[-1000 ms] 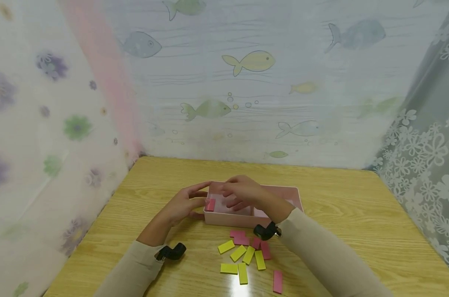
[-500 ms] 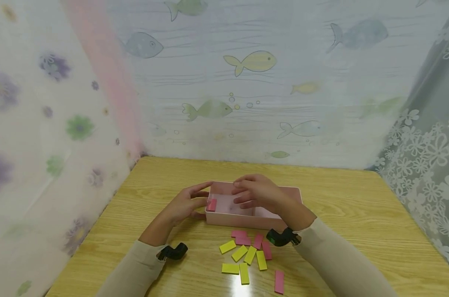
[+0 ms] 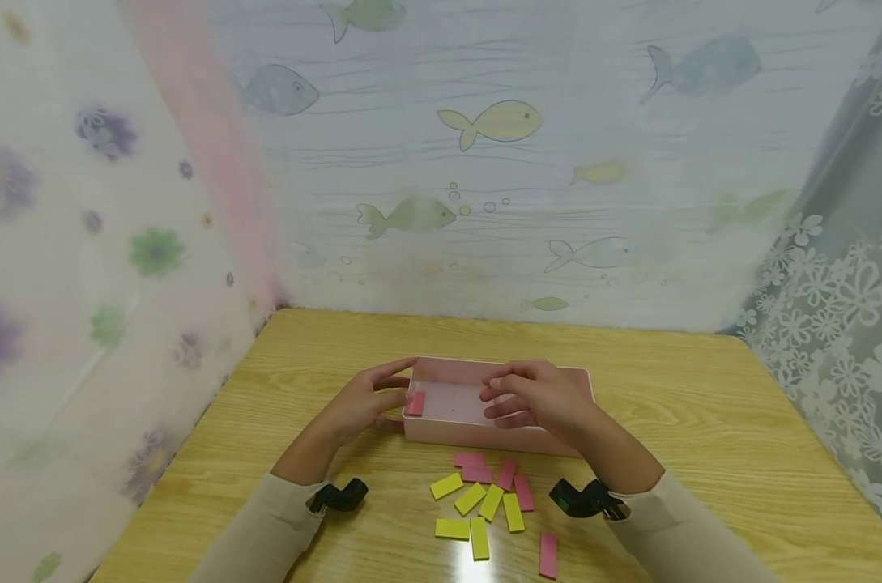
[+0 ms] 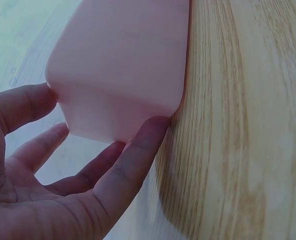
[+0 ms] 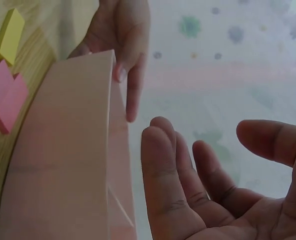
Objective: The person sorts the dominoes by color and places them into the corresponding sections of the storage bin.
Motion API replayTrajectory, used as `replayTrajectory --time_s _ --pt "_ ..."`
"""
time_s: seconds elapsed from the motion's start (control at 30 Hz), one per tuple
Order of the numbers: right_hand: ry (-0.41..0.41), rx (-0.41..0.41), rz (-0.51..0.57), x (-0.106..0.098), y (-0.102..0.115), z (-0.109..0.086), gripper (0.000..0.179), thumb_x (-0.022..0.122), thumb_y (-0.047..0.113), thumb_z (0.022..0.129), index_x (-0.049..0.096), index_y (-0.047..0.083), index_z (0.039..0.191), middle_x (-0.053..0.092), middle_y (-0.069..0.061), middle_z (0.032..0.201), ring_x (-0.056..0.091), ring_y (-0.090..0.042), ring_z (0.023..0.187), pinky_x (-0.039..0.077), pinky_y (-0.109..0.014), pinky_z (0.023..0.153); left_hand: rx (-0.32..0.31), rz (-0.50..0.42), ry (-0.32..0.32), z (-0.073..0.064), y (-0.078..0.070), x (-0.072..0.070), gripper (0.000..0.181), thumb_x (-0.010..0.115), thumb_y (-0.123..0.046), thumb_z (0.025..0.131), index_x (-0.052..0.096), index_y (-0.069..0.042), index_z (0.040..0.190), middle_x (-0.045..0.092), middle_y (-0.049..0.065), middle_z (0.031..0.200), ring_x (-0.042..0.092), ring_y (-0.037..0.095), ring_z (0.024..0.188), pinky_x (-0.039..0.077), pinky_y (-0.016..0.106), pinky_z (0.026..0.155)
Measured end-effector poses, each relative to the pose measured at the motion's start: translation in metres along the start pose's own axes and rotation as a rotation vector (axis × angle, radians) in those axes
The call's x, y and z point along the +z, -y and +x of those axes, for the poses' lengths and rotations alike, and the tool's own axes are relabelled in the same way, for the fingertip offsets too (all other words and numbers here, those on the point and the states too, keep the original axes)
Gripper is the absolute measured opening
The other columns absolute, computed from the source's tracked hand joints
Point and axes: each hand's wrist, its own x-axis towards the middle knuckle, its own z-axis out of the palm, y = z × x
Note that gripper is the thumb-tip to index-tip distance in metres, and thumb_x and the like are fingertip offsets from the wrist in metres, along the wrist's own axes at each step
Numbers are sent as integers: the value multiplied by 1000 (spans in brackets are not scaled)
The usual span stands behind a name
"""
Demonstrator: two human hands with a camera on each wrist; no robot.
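A long pink plastic box [image 3: 484,436] lies across the middle of the table, its open top facing up. My left hand [image 3: 356,409] grips its left end. In the left wrist view the thumb [image 4: 148,132] presses one corner of the box [image 4: 122,55], and the fingers reach the other edge. Inside, against the left end, is a pink block [image 3: 415,403]. Over the right part of the box hovers my right hand [image 3: 546,398]. In the right wrist view its fingers [image 5: 160,175] are spread and loosely bent, with nothing between them.
Several yellow blocks [image 3: 451,529] and pink blocks [image 3: 522,492] lie loose between the box and the table's front. One pink block [image 3: 548,555] lies apart to the right. Fabric printed with fish [image 3: 499,121] hangs behind the wooden table [image 3: 666,364].
My right hand has moved to the right over the box, from its left section toward its right part. The left hand has stayed at the left end. The loose blocks lie as before.
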Motion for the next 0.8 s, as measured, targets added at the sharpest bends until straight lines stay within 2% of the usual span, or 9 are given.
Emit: replayTrajectory --time_s 0.1,0.33,0.67,0.8 --pt "1 -19 -20 -4 -5 -8 40 58 24 106 57 -6 133 71 -16 117 75 -31 102 63 -43 90 -1 6 1 -1 0 0 62 62 -11 104 41 -29 160 41 21 158 49 45 140 61 54 88" --pt "17 -77 -42 -13 -15 -22 41 58 22 106 58 -12 130 70 -26 120 76 -34 100 63 -44 87 -2 1 -7 -2 0 -1 63 63 -11 103 42 -30 159 41 21 158 48 45 141 61 54 88" --pt "-26 -52 -87 -32 -32 -48 40 60 24 106 59 -10 126 72 -18 115 74 -33 102 63 -41 87 -6 12 -8 -3 -2 2 63 61 -10 104 41 -29 160 40 21 160 49 44 140 61 53 88" --pt "-17 -47 -119 -38 -37 -54 39 58 23 106 59 -11 125 73 -20 115 73 -40 103 63 -44 87 -8 13 -7 -3 -5 3 63 61 -10 104 40 -29 160 41 21 159 49 44 140 61 53 89"
